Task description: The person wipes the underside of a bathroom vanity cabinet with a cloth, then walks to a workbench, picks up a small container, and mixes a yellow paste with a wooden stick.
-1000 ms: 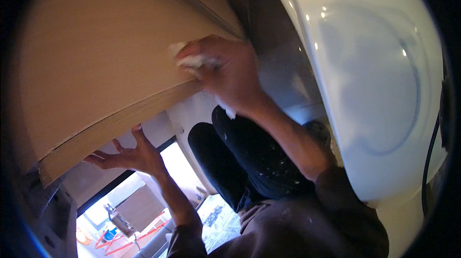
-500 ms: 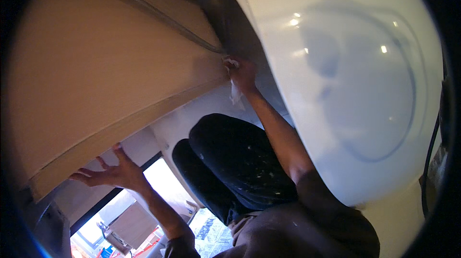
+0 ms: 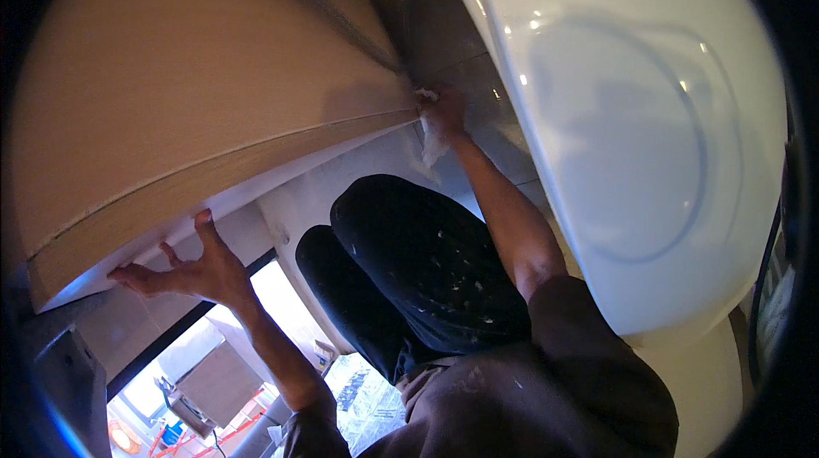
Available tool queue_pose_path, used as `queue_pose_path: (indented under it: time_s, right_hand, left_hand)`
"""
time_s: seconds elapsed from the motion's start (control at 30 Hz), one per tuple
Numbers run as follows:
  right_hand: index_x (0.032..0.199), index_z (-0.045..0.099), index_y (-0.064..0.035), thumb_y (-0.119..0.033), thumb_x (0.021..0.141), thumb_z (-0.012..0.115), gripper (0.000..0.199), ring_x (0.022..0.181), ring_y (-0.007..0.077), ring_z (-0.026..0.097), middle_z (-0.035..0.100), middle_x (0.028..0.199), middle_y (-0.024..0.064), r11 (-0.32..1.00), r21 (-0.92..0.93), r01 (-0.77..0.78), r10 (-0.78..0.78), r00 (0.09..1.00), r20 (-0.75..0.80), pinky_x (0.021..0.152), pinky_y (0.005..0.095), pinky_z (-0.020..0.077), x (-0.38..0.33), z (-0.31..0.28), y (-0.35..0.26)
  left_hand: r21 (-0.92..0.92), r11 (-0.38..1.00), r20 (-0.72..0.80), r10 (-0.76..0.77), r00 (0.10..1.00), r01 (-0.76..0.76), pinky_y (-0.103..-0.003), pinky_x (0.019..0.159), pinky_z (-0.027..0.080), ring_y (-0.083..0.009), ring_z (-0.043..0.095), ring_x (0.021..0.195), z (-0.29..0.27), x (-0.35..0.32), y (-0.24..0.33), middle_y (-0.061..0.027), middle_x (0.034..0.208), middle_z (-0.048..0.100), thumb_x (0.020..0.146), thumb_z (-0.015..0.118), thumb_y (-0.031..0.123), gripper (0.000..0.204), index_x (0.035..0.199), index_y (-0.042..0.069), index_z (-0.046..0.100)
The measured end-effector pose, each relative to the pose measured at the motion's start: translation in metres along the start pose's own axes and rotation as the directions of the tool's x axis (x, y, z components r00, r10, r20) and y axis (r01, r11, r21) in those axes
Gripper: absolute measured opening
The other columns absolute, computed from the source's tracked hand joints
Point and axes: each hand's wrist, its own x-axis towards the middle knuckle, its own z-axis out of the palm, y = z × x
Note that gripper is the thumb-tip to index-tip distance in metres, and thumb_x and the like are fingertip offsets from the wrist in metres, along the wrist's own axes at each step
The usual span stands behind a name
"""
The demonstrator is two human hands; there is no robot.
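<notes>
A large light-brown wooden panel spans the upper left, its long edge facing me and a pale face showing beneath. My left hand is at that pale face near the panel's left end, fingers spread and thumb up; whether the fingertips press on it I cannot tell. At the panel's far right corner, my right hand is closed around a crumpled white cloth, which hangs below the fist. Its fingers are partly in shadow.
A glossy white basin-like fixture fills the right side, close to my right arm. A ribbed flexible hose runs over the panel toward its right corner. Dark floor tiles lie behind. A brown box shows at the lower left.
The view has shifted, showing more of the panel's pale underside and the dark tiles. My right hand stays at the corner with the cloth; my left hand stays spread beside the panel.
</notes>
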Motion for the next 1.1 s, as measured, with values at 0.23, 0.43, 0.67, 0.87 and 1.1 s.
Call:
queue_pose_path:
  time_s: [0.23,0.43,0.67,0.87,1.1]
  right_hand:
    - [0.097,0.076,-0.007,-0.018,0.076,0.076,0.024,0.092,0.0333,0.07,0.073,0.098,0.0185,0.989,-0.08,0.128,-0.131,0.991,-0.034,0.085,0.0396,0.0531,-0.011,-0.017,-0.019]
    - [0.097,0.076,-0.0052,-0.012,0.08,0.074,0.018,0.092,0.0315,0.071,0.073,0.096,0.0187,0.981,-0.02,0.195,-0.196,0.98,-0.026,0.085,0.0389,0.0533,-0.017,-0.025,-0.042]
    - [0.098,0.075,-0.0043,-0.008,0.08,0.074,0.019,0.091,0.0291,0.071,0.073,0.095,0.0174,0.965,0.151,0.212,-0.223,0.973,0.057,0.085,0.0382,0.0532,-0.045,-0.029,-0.082]
    - [0.101,0.074,-0.0056,-0.004,0.08,0.071,0.021,0.097,0.0269,0.07,0.073,0.102,0.0159,0.943,0.058,0.328,-0.332,0.941,0.068,0.089,0.0377,0.0521,-0.049,-0.036,-0.121]
    - [0.1,0.074,-0.006,-0.001,0.079,0.071,0.021,0.098,0.0243,0.07,0.074,0.102,0.0128,0.95,0.131,0.283,-0.292,0.955,0.055,0.088,0.0356,0.0538,-0.049,-0.037,-0.116]
  left_hand:
    - [-0.002,1.0,0.011,0.003,1.0,-0.003,-0.067,0.106,0.038,-0.0424,0.015,0.145,0.003,0.001,0.004,-0.0219,0.157,0.005,0.067,0.082,0.061,0.125,0.155,0.018,0.004]
    - [-0.003,1.0,0.028,-0.018,0.999,0.018,-0.069,0.106,0.036,-0.0429,0.011,0.146,0.001,0.006,0.011,-0.0226,0.157,0.004,0.067,0.083,0.059,0.125,0.155,0.017,0.004]
    - [-0.029,0.999,0.027,-0.013,1.0,0.014,-0.067,0.108,0.035,-0.0425,0.013,0.146,-0.003,0.003,0.0,-0.0218,0.157,0.006,0.067,0.084,0.057,0.125,0.155,0.016,0.006]
    - [0.021,1.0,0.018,-0.011,1.0,0.01,-0.065,0.109,0.037,-0.0424,0.014,0.145,-0.003,0.002,-0.003,-0.0217,0.158,0.004,0.07,0.084,0.052,0.122,0.155,0.017,0.004]
    - [0.027,0.999,0.015,0.037,0.999,-0.038,-0.063,0.109,0.039,-0.043,0.017,0.144,0.0,-0.001,-0.01,-0.0216,0.157,0.004,0.074,0.084,0.046,0.119,0.156,0.018,0.002]
